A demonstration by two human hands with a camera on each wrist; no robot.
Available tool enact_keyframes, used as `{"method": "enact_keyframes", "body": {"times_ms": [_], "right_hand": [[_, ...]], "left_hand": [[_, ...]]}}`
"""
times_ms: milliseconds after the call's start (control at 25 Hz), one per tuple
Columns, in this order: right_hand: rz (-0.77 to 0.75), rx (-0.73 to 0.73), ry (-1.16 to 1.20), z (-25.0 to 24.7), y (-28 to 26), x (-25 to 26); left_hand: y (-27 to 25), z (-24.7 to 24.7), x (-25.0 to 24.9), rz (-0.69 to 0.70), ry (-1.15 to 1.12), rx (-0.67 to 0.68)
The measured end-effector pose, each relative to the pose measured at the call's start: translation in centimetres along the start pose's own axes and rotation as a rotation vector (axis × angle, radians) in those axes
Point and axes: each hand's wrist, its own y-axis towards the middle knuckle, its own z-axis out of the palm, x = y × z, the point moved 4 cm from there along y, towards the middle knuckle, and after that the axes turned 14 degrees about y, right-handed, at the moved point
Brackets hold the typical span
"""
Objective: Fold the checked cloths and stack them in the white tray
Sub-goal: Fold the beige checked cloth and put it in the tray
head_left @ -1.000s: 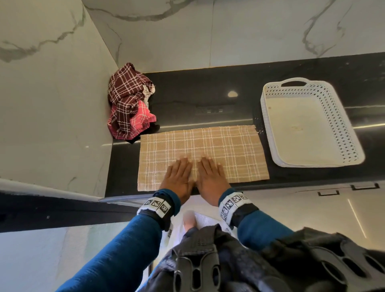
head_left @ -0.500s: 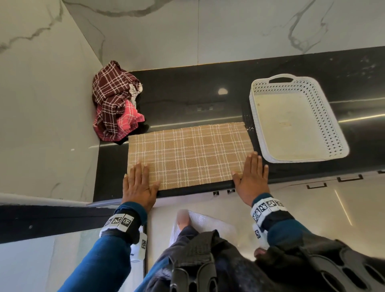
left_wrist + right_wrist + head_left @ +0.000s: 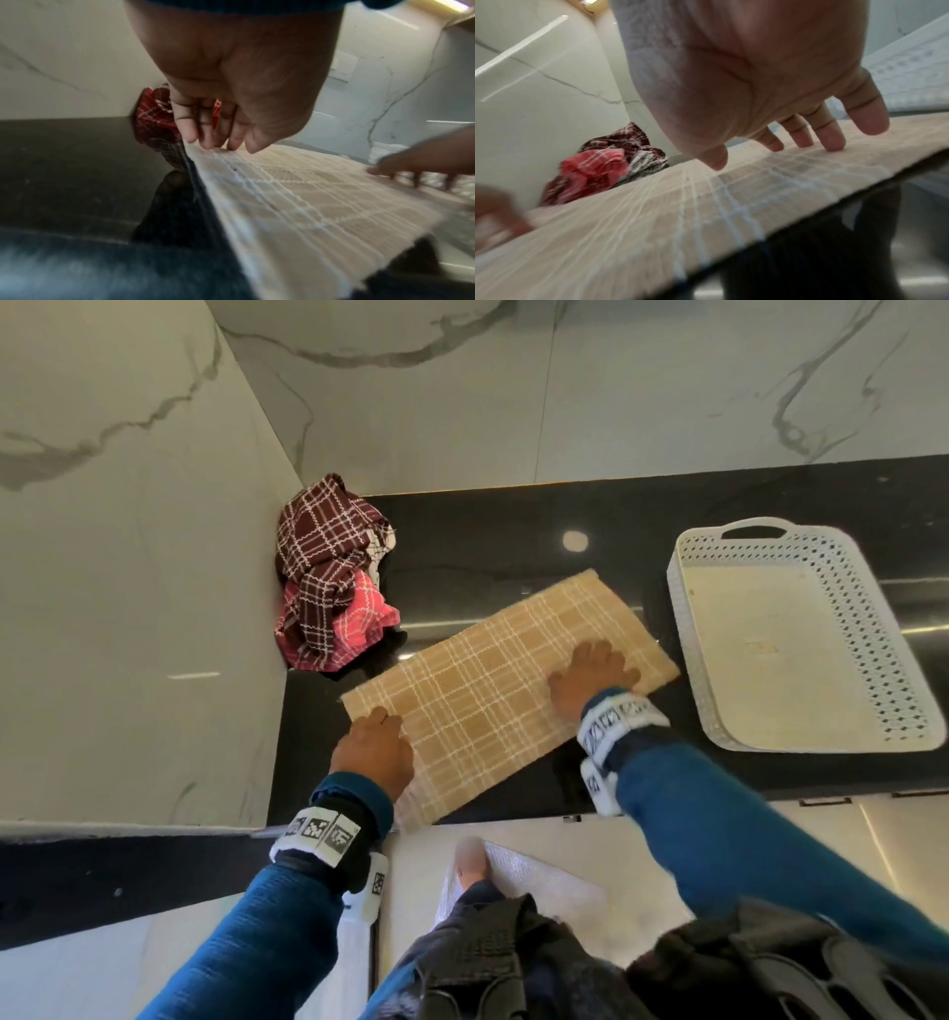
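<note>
Your left hand (image 3: 371, 751) pinches the near-left end of the tan cloth (image 3: 506, 690), thumb and fingers (image 3: 205, 130) closed on its edge. Your right hand (image 3: 590, 677) lies on the cloth's right end with fingers (image 3: 830, 134) spread and fingertips pressing down. The cloth lies askew on the black counter (image 3: 488, 546), its near corner reaching the front edge. The tray (image 3: 801, 634) stands just beside it toward the right end. A heap of maroon and red cloths (image 3: 328, 577) sits in the back-left corner against the wall.
</note>
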Motion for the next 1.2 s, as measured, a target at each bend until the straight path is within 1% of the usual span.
{"method": "enact_keyframes", "body": {"times_ms": [80, 160, 240, 280, 360, 400, 440, 520, 560, 640, 720, 800, 880, 960, 1000, 1120, 1200], "right_hand": [[-0.054, 0.021, -0.036, -1.5, 4.3, 3.2], [-0.124, 0.043, -0.061, -2.5, 7.6, 6.4], [-0.193, 0.076, -0.096, -3.1, 9.5, 8.9], [-0.230, 0.104, -0.103, -3.3, 10.2, 9.9], [-0.306, 0.163, -0.067, -3.6, 11.1, 10.8], [-0.333, 0.170, -0.039, -3.6, 11.3, 10.6], [-0.361, 0.146, -0.011, -3.6, 11.1, 10.1], [-0.379, 0.042, 0.046, -3.5, 9.1, 7.3], [-0.382, 0.006, 0.095, -3.1, 7.4, 6.0], [-0.384, -0.008, 0.230, -1.8, 3.2, 3.5], [-0.412, -0.041, 0.315, -0.5, -2.2, 0.0], [-0.501, -0.067, 0.321, 1.3, -7.7, -3.9], [-0.583, -0.015, 0.228, 3.1, -11.7, -7.3], [-0.639, 0.034, 0.130, 4.1, -13.3, -9.8], [-0.666, 0.028, 0.109, 4.1, -13.5, -10.6], [-0.776, -0.005, 0.101, 4.2, -13.6, -11.4], [-0.852, -0.019, 0.148, 3.9, -14.0, -11.7]], "left_hand": [[-1.1, 0.0, -2.1, 0.054, 0.059, 0.088], [-2.1, 0.0, -4.5, 0.140, 0.092, 0.129], [-2.8, 0.1, -7.0, 0.237, 0.077, 0.153], [-2.9, 0.1, -8.2, 0.288, 0.072, 0.150], [-3.1, -0.1, -10.2, 0.384, 0.057, 0.097], [-3.2, -0.2, -10.8, 0.410, 0.049, 0.067], [-3.1, -0.2, -11.0, 0.421, 0.029, 0.036], [-3.3, 0.1, -11.1, 0.428, -0.022, -0.031], [-3.2, 0.2, -10.1, 0.407, -0.041, -0.073], [-2.9, 0.9, -7.4, 0.336, -0.097, -0.148], [-3.8, 2.3, -5.9, 0.300, -0.145, -0.167], [-5.4, 3.7, -6.0, 0.319, -0.154, -0.177], [-6.8, 4.5, -6.8, 0.321, -0.174, -0.181], [-7.6, 4.7, -7.4, 0.307, -0.189, -0.168], [-8.2, 4.6, -7.7, 0.310, -0.178, -0.184], [-9.5, 4.6, -8.4, 0.320, -0.195, -0.282], [-10.5, 4.4, -8.5, 0.304, -0.220, -0.350]]}}
